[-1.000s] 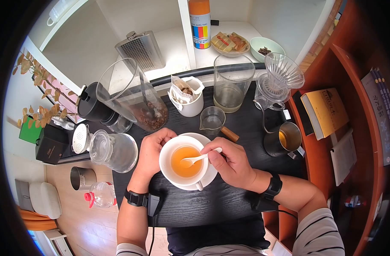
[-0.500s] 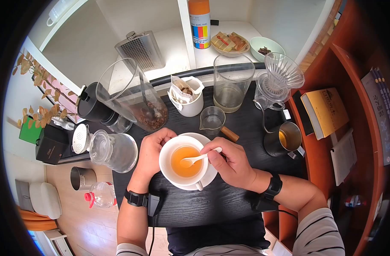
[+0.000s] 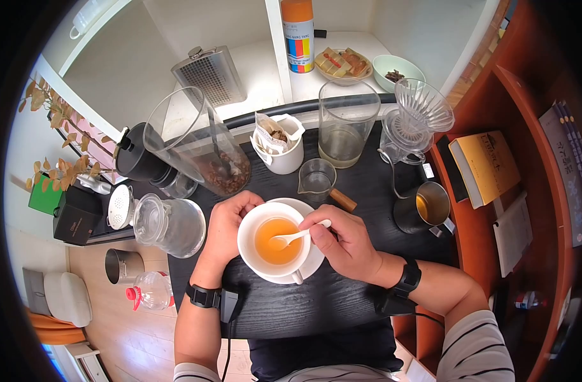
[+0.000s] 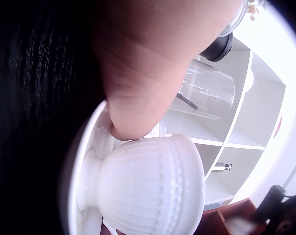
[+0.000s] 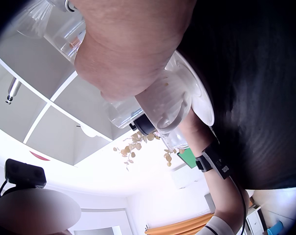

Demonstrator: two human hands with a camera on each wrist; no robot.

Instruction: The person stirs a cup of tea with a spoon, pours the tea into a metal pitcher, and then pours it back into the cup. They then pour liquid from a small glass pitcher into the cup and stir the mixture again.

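Observation:
A white cup (image 3: 248, 254) of amber liquid stands on a white saucer (image 3: 318, 260) near the middle of the black table. The left hand (image 3: 224, 229) lies against the cup's left side, its fingers reaching behind the rim; their tips are partly hidden. Between thumb and fingers the right hand (image 3: 345, 244) pinches the handle of a white spoon (image 3: 293, 237), whose bowl rests in the liquid. In the left wrist view the ribbed cup (image 4: 138, 186) touches the left hand (image 4: 148, 63). The right wrist view has the right hand (image 5: 131, 49) above the cup (image 5: 162, 98).
Behind the cup are a small glass pitcher (image 3: 316, 180), a white mug (image 3: 284, 159) with a drip bag, and a tall glass (image 3: 348, 127). Leftward stand a lidded glass jar (image 3: 176, 226) and a tall vase (image 3: 230, 172). A metal pitcher (image 3: 409, 215) is at the right.

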